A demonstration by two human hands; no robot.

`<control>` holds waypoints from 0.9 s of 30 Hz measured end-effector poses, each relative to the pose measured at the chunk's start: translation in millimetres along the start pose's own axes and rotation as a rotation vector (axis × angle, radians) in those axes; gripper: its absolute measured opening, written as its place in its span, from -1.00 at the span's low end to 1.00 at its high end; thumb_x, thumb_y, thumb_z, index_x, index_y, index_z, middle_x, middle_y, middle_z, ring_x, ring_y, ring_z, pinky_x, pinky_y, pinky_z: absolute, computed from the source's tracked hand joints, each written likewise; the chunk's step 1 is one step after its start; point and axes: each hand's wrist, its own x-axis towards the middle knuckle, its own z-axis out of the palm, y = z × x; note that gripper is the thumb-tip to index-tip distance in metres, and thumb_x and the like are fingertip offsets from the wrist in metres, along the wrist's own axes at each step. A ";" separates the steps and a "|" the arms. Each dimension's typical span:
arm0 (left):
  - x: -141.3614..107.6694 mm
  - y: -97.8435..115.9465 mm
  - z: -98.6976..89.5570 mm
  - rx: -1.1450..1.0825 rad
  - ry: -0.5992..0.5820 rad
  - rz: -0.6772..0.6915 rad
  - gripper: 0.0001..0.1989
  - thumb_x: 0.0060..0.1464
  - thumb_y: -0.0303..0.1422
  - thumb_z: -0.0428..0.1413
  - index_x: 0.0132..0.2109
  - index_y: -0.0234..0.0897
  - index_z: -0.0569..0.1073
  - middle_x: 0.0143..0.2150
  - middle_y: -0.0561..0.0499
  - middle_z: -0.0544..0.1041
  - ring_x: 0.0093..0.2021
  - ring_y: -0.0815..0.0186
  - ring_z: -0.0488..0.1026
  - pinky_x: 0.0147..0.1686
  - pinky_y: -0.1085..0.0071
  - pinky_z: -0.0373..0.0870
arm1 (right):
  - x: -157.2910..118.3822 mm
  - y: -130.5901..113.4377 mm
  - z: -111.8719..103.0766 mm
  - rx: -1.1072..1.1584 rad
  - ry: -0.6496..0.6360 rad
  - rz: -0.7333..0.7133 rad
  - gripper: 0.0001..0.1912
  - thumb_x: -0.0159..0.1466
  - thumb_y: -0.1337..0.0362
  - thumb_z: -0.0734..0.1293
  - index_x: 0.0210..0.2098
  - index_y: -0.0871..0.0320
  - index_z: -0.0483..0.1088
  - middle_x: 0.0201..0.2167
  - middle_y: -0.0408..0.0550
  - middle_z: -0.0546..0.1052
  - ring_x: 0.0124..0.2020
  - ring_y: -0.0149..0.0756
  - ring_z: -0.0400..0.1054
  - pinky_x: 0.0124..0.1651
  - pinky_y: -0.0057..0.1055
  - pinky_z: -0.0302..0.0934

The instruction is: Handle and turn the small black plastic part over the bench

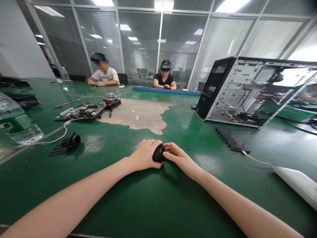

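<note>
Just above the green tabletop, near the middle of the view, is a small black plastic part (158, 154) with a ridged rim; its exact kind is not clear. My left hand (146, 154) wraps round its left side, the fingers over the top and the thumb below. From the right, my right hand (177, 156) grips the part's right side between thumb and fingertips. Both palms cover portions of it. On the table to the left lies another black part (71, 141), with a round opening and flat prongs.
A circuit board (81, 111) with a metal-topped cooler (112, 98) lies back left, near a water bottle (17, 120). An open computer case (235, 92) stands right. A phone (232, 139) is cabled to a white power bank (297, 185). Two people sit across the green table (138, 205).
</note>
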 end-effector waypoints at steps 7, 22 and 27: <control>-0.2 -0.3 1.2 -0.003 0.001 0.008 -0.49 -0.24 -0.20 0.14 -0.11 -0.24 0.18 -0.24 -0.01 0.35 -0.23 0.18 0.28 -0.27 0.33 0.12 | -1.8 -2.5 -0.9 0.077 -0.058 -0.036 -0.69 0.03 0.17 0.36 -0.31 0.09 0.18 -0.36 -0.20 0.36 -0.27 -0.40 0.29 -0.14 -0.35 0.13; 0.3 -0.6 1.5 -0.003 0.001 0.000 -0.48 -0.26 -0.21 0.14 -0.11 -0.24 0.18 -0.23 -0.01 0.35 -0.22 0.18 0.28 -0.26 0.32 0.12 | -2.7 -4.1 -0.5 0.060 -0.060 -0.038 -0.67 0.00 0.20 0.38 -0.32 0.09 0.18 -0.33 -0.18 0.37 -0.27 -0.39 0.29 -0.14 -0.36 0.14; 0.9 0.3 1.2 -0.014 -0.004 -0.001 -0.49 -0.23 -0.17 0.13 -0.11 -0.24 0.19 -0.23 -0.02 0.35 -0.21 0.17 0.28 -0.26 0.32 0.12 | -0.6 0.7 -0.4 0.038 -0.012 -0.040 -0.74 0.10 0.14 0.29 -0.28 0.10 0.20 -0.36 -0.17 0.38 -0.28 -0.39 0.28 -0.14 -0.35 0.13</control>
